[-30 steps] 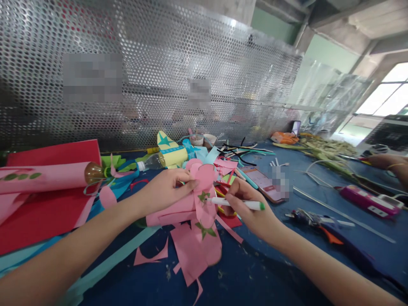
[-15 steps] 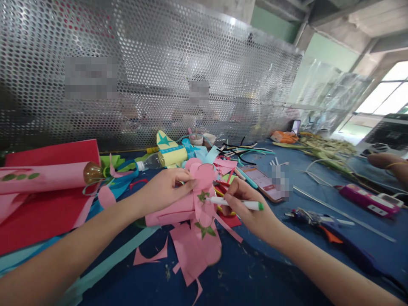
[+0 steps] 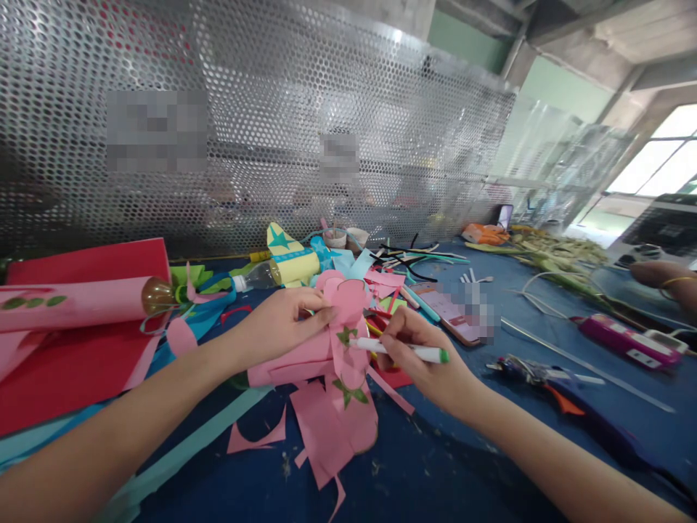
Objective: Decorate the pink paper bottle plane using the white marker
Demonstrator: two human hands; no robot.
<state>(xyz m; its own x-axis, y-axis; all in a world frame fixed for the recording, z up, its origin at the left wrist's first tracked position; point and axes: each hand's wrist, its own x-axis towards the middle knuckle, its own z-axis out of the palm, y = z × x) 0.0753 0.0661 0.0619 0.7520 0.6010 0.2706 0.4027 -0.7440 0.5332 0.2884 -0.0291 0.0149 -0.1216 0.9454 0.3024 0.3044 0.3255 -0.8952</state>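
Observation:
Between thumb and fingers, my left hand point(image 3: 291, 319) pinches a pink paper cutout point(image 3: 347, 301) with rounded petal-like lobes. My right hand point(image 3: 428, 356) grips a white marker point(image 3: 406, 350) with a green end. The marker's tip touches or nearly touches a green star shape point(image 3: 347, 336) on the pink paper. Lower down the same paper is a second green star point(image 3: 349, 393). Behind it lies a rolled pink paper piece point(image 3: 291, 363), partly covered by my left hand. Pink paper scraps point(image 3: 321, 428) lie below on the blue table point(image 3: 414, 465).
To the left, a pink-wrapped bottle point(image 3: 92, 301) rests on red sheets point(image 3: 81, 392). A yellow-wrapped bottle point(image 3: 294, 269) stands behind my hands. On the right are a phone point(image 3: 451, 316), a glue gun point(image 3: 582, 414), a purple power strip point(image 3: 632, 345) and another person's hand point(image 3: 661, 277).
My right hand and the marker have shifted very slightly left, with the tip staying at the upper green star. My left hand keeps its pinch on the paper.

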